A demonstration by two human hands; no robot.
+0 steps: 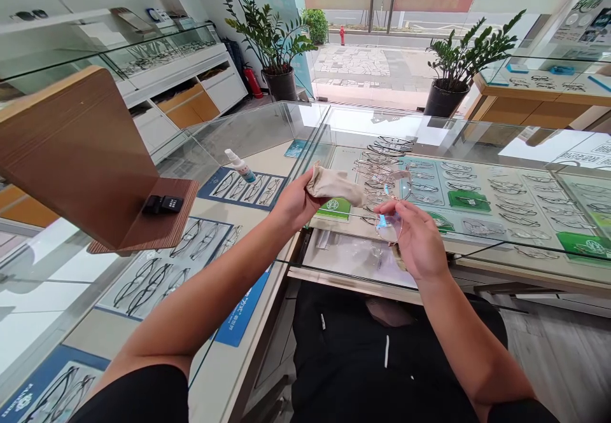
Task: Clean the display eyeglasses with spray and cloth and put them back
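My left hand [296, 201] is closed around a crumpled beige cloth [334, 184], held above the glass counter. To its right, my right hand [417, 235] pinches a pair of thin-rimmed eyeglasses [390, 224] by the frame. One lens stands above my fingertips and the other hangs below them, catching a bluish reflection. Cloth and glasses are close together, but a gap shows between them. A white spray bottle [240, 165] with a blue lower part is on the glass left of my left hand.
A glass display counter [305, 264] holding many eyeglass frames spreads before me. On the left, a brown wooden stand [81, 156] with a small black device [163, 205] rises above the glass. Potted plants [279, 83] stand beyond, near the shop front.
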